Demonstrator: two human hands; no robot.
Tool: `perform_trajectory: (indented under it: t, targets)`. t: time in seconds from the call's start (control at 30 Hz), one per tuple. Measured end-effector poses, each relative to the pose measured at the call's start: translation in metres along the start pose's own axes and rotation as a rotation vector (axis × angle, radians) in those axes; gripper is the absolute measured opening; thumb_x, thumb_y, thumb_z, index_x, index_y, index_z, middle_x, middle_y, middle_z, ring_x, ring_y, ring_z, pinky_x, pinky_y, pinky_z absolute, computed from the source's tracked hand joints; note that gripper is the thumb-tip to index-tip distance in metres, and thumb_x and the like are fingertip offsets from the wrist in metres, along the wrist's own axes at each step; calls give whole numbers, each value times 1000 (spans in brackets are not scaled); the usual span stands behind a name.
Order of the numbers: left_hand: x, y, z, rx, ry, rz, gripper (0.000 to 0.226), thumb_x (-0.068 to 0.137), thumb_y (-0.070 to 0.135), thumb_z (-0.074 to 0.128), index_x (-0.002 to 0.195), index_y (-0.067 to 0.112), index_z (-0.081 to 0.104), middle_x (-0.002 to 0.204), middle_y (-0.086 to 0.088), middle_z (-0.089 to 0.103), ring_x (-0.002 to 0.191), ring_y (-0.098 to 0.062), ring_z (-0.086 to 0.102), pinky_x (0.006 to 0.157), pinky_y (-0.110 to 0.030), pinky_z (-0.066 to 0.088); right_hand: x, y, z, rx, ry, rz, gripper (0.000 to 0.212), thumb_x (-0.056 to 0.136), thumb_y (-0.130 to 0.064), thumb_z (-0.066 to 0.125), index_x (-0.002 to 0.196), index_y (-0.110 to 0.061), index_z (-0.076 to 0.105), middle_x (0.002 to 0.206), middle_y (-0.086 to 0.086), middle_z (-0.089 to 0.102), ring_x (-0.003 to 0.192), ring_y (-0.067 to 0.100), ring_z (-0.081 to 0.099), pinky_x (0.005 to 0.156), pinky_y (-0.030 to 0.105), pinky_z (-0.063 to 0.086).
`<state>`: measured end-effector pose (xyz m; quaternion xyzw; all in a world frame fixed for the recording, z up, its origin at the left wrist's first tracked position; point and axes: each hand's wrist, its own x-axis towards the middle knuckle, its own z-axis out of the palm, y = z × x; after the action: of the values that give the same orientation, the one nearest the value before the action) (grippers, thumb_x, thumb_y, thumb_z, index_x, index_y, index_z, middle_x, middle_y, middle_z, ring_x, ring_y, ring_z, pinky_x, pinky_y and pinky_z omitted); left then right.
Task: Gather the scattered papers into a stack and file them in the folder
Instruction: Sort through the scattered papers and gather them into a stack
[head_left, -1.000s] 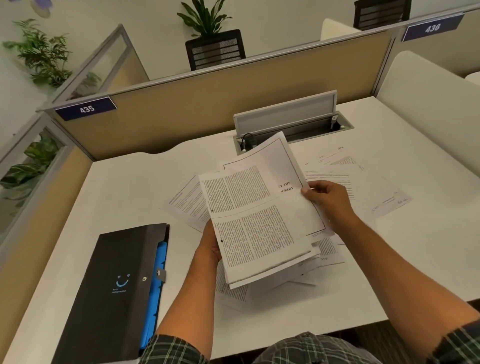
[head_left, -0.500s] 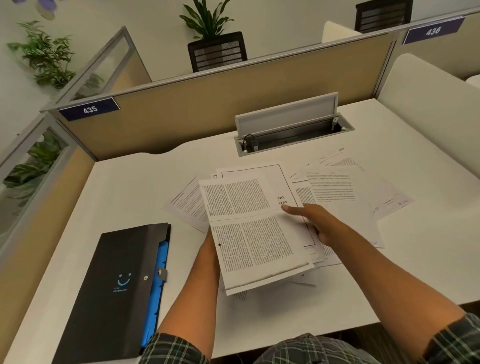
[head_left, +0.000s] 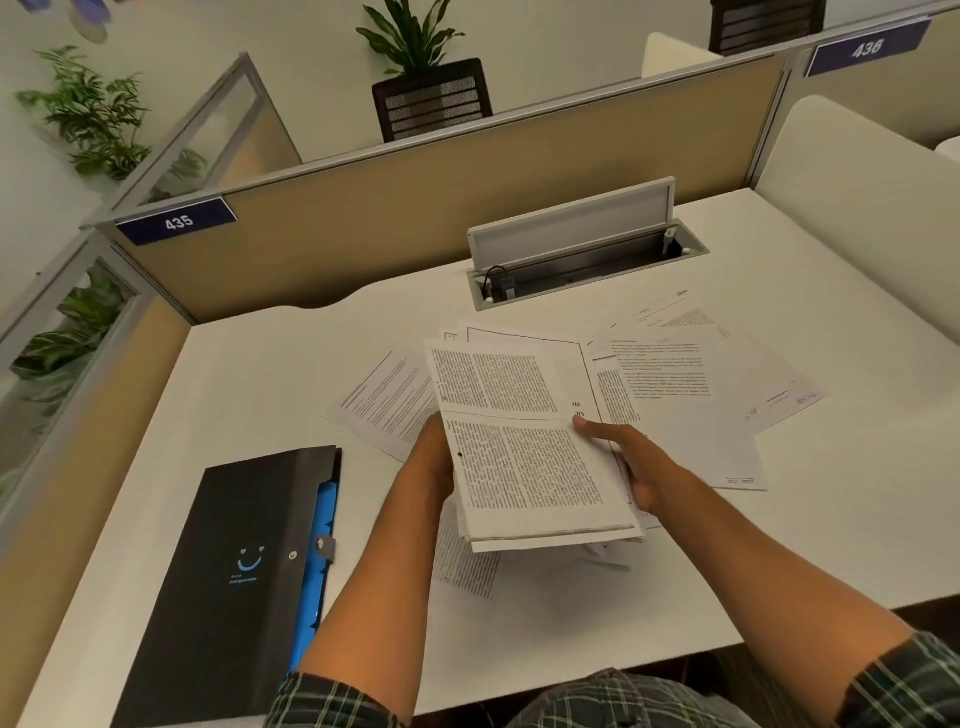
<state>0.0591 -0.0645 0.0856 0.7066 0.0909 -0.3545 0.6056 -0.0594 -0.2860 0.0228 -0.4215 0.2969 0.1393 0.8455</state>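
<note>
A: Progress check, left to right. Folder (head_left: 234, 566) flat on the near-left of the desk (head_left: 260, 374), flap snapped down, blue dividers poking out the right edge. Nothing filed yet, by the look of it.

B: Agreed. Loose sheets?

A: One loose sheet (head_left: 384, 400) left of the bundle, partly tucked beneath it. Another sheet (head_left: 462, 564) peeking out under the bundle's near edge. Bigger spread of papers (head_left: 717, 384) on the right, overlapping, well apart from the folder.

B: So partway gathered.

A: Roughly. Stack (head_left: 524, 457) several sheets thick, lifted and tilted above the desk centre, edges not squared. Left to do: collect the stragglers, tap square, unsnap the folder, slide in.

B: Grip?

A: Left hand (head_left: 434, 462) under and behind the stack's left edge, mostly hidden by paper. Supporting it, looks like; fingers out of sight, so no telling how far curled. Right hand (head_left: 639, 467) on the stack's right edge, thumb pressed on the top sheet, fingers wrapped beneath. Closed round the bundle, a pinch rather than a fist.

B: Risk?

A: Fanned edges, thin paper. Could slip if either side loosens.

B: Background?

A: Cable tray (head_left: 582, 265) with lid up at the back of the desk. Irrelevant.
</note>
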Motion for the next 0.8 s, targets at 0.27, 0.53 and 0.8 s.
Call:
perform_trajectory:
  t: [0.27,0.53,0.8]
  targets:
    - [-10,7,-8,3,-25,136,35,100,7,57,69,8,74,64,-6,72,54,-20,65,48,-25,52,3,1,-7,120,-112,-138,33,86,-20,80,117,-10,77,124,22,71,108,41,72,80,47,61]
    - [-9,-7,-4,-184,-110,203,66,102,68,30,129,25,72,114,-12,79,95,-29,78,68,-36,63,-2,-27,-2,-161,-91,-286,47,81,-2,77,126,-10,68,121,19,73,109,39,72,85,52,61]
    - [-1,-5,-14,-4,-130,375,55,78,23,88,128,13,69,119,-9,78,115,-30,72,99,-46,59,-9,-46,18,-430,-81,-522,51,75,-17,88,122,-16,71,116,8,76,105,28,74,77,36,63]
